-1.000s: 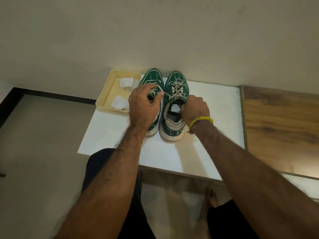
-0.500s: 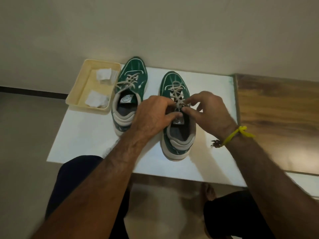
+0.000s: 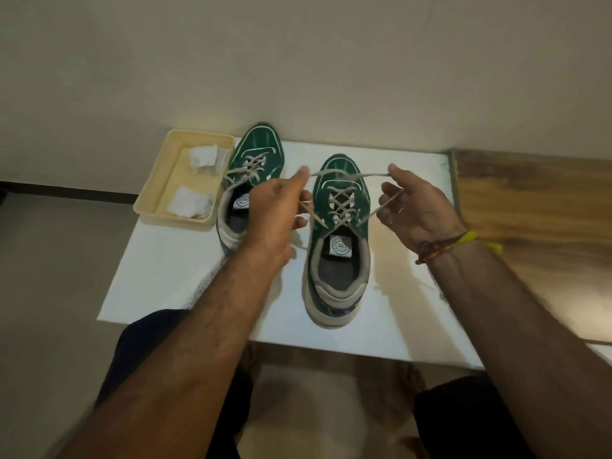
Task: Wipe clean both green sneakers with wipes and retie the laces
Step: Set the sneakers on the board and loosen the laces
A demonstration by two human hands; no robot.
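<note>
Two green sneakers stand toes-away on a white table (image 3: 397,313). The right sneaker (image 3: 339,260) sits nearer me, its white lace (image 3: 344,175) drawn out sideways above the toe. My left hand (image 3: 276,210) pinches one lace end to the left of that shoe. To the shoe's right, my right hand (image 3: 414,207) pinches the other end, palm turned up. The left sneaker (image 3: 255,157) stands farther back with loose laces, partly hidden behind my left hand.
A cream tray (image 3: 155,190) with two crumpled white wipes (image 3: 190,203) sits at the table's back left, touching the left sneaker. A wooden surface (image 3: 530,226) adjoins the table on the right. A wall runs behind. My knees are below the table's front edge.
Both hands have moved apart from the middle of the right sneaker, pulling its lace ends out to each side. The view has shifted closer.
</note>
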